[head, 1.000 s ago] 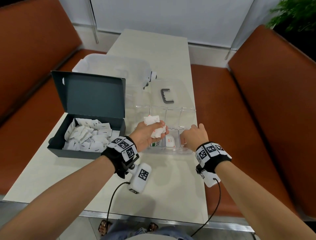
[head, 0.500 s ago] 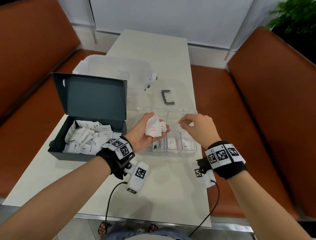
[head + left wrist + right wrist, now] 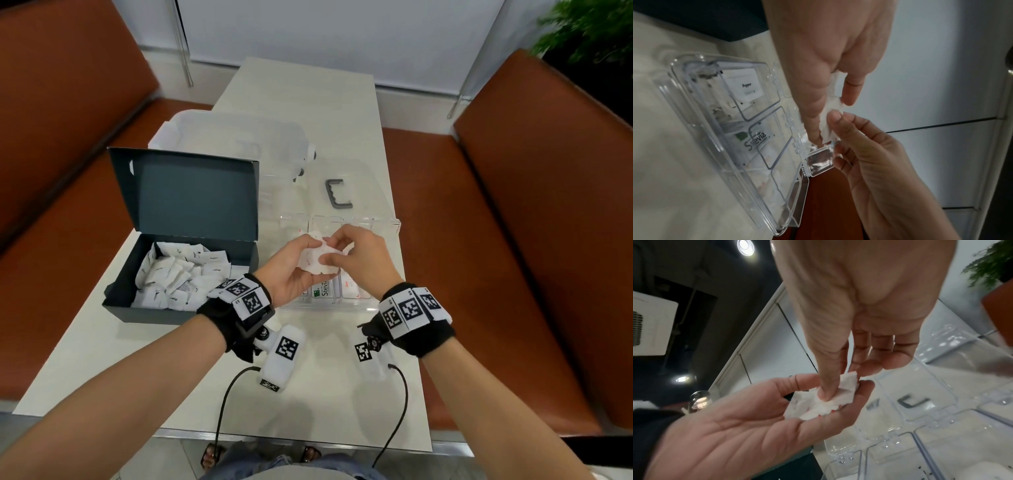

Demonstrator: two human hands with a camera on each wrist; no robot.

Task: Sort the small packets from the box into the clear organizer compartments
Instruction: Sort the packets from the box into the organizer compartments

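My left hand (image 3: 297, 263) is palm up above the clear organizer (image 3: 383, 224), cupping a small bunch of white packets (image 3: 313, 261) with red print. My right hand (image 3: 346, 251) reaches over from the right, its thumb and fingers pinching one packet (image 3: 846, 388) of that bunch. The organizer's near compartments hold a green Stevia packet (image 3: 322, 289) and a red-printed one (image 3: 351, 287); a Pepper packet (image 3: 748, 86) shows in the left wrist view. To the left, the dark box (image 3: 178, 308) stands with its lid up, with many white packets (image 3: 178, 277) inside.
A frosted plastic bin (image 3: 226, 137) stands behind the box. The organizer's clear lid with a grey handle (image 3: 337, 193) lies flat beyond the compartments. Orange bench seats (image 3: 479, 240) flank the narrow white table (image 3: 308, 394) on both sides.
My left hand has lifted and turned palm up with the packets. My right hand left the organizer's right end, swung left and now pinches a packet in my left palm.
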